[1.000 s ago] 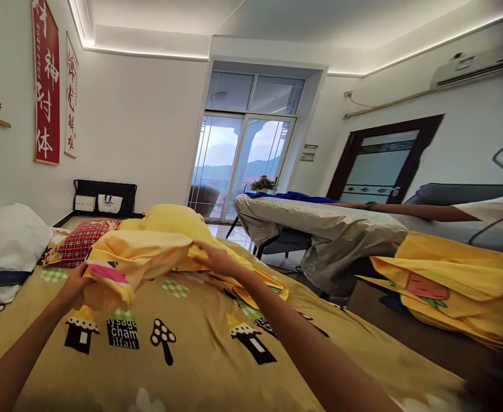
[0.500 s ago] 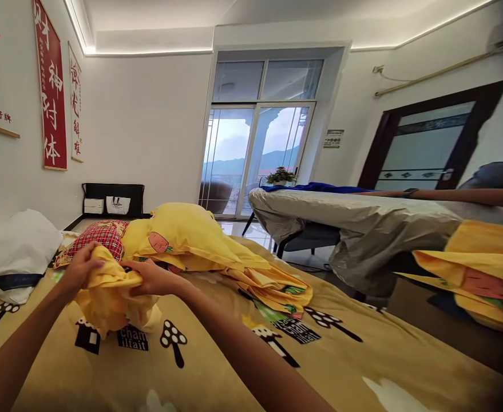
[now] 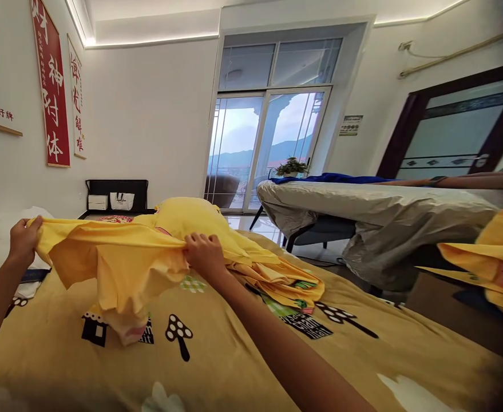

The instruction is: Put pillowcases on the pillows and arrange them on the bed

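Your left hand [image 3: 23,240] and right hand [image 3: 203,254] each pinch the top edge of the yellow cloth [image 3: 118,260], stretched taut above the bed [image 3: 242,355], its middle sagging onto the sheet. Pull harder and a corner may slip free; the hanging fold could also bunch underneath.

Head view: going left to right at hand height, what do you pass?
Left hand → yellow cloth stretched between the hands → right hand → grey-covered table → another person's forearm lying on it.
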